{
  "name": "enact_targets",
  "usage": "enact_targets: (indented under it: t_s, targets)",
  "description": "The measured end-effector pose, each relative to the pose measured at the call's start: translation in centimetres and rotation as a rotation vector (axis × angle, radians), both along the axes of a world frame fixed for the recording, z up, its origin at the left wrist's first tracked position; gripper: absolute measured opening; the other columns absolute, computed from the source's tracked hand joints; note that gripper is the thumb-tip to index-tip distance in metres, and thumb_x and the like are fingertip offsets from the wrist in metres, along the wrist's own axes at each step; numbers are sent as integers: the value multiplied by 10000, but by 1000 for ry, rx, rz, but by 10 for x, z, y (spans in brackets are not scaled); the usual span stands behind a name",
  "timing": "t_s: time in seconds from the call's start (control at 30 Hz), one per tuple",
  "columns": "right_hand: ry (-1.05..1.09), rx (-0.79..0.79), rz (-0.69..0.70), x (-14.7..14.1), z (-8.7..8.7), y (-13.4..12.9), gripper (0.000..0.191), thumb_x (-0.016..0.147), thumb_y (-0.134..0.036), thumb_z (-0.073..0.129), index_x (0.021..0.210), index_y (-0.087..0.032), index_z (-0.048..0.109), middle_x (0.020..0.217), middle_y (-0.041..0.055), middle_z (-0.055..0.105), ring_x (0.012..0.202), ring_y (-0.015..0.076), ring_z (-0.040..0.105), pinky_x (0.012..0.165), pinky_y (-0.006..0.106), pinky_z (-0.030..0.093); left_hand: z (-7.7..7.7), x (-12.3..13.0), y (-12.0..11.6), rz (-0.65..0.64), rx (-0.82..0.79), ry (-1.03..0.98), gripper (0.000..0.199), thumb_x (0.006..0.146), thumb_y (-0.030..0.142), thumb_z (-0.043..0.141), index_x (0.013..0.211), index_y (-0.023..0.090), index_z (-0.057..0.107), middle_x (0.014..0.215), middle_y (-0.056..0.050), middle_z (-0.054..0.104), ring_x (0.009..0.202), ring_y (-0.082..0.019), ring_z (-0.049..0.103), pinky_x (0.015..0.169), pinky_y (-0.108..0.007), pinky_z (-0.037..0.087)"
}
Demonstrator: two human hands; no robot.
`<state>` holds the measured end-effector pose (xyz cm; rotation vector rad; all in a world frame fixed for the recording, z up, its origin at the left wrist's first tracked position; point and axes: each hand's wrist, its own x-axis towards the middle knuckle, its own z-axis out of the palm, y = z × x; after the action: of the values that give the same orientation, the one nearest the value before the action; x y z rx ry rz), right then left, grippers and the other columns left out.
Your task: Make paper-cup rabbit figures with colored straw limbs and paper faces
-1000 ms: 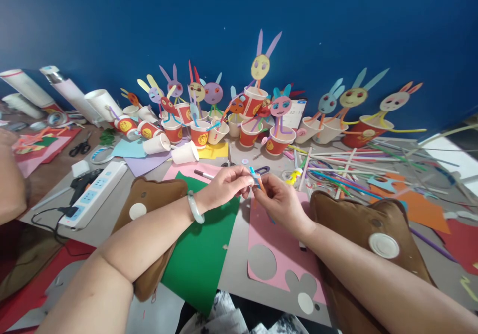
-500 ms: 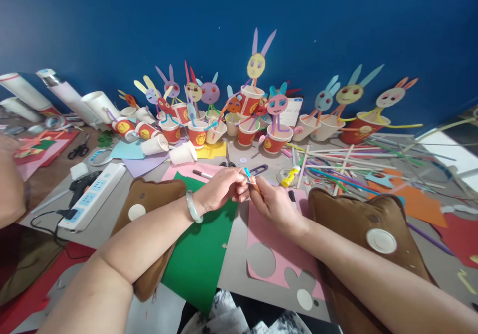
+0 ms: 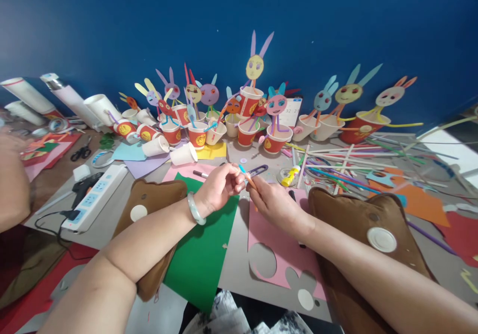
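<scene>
My right hand (image 3: 274, 202) is closed around a thin orange stick (image 3: 249, 179) with a light blue end pointing up and left. A bit of orange also shows below my fingers; the stick's exact kind is unclear. Beside the blue end, my left hand (image 3: 220, 184) has its fingers curled in a pinch. Whether anything sits in those fingers is hidden. Under my left hand lies a green paper sheet (image 3: 203, 247), and under my right hand a pink sheet (image 3: 269, 239) with round holes cut out. A dark-handled cutter (image 3: 259, 169) lies just behind the fingers.
Paper cups with rabbit-faced figures (image 3: 278, 137) line the blue wall. Brown pouches (image 3: 351, 224) flank my arms. Coloured sticks (image 3: 347, 167) and a yellow tube (image 3: 290, 175) lie right; a power strip (image 3: 99, 194) lies left. Another person's arm (image 3: 13, 179) reaches in at left.
My left fingers have shifted slightly left, off the stick's middle. More of the orange stick and its blue end now shows in my right hand.
</scene>
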<state>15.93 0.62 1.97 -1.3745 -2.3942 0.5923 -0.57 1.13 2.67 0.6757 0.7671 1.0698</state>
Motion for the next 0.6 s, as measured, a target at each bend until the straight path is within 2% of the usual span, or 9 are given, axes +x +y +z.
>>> enact_targets:
  t_s: [0.17, 0.33, 0.47, 0.6]
  targets:
    - [9, -76, 12, 1, 6, -1, 188, 955, -279, 354, 783, -222, 405, 591, -8, 500, 508, 138, 431, 541, 261, 259, 0, 1, 0, 43, 46, 22, 178, 734, 183, 482, 570, 171, 414, 567, 20, 405, 482, -64, 375, 476, -224, 231]
    - [132, -195, 26, 1, 18, 0, 230, 937, -270, 379, 727, -210, 450, 571, -27, 487, 510, 119, 420, 543, 254, 287, 1, -1, 2, 64, 144, 102, 223, 795, 185, 468, 577, 172, 424, 583, 23, 395, 496, -66, 358, 497, -228, 257]
    - [292, -405, 35, 3, 23, 2, 236, 907, -306, 410, 729, -199, 520, 486, -58, 431, 450, 108, 405, 489, 239, 299, -5, -4, 3, 149, 289, 373, 258, 858, 278, 523, 628, 180, 459, 581, 29, 427, 499, -81, 395, 492, -234, 292]
    - [517, -671, 4, 7, 15, 9, 290, 885, -414, 459, 750, -183, 569, 394, -85, 362, 359, 90, 317, 397, 219, 249, -12, -4, 0, 216, 547, 627, 238, 902, 397, 572, 804, 184, 531, 688, 19, 497, 601, -102, 470, 579, -242, 386]
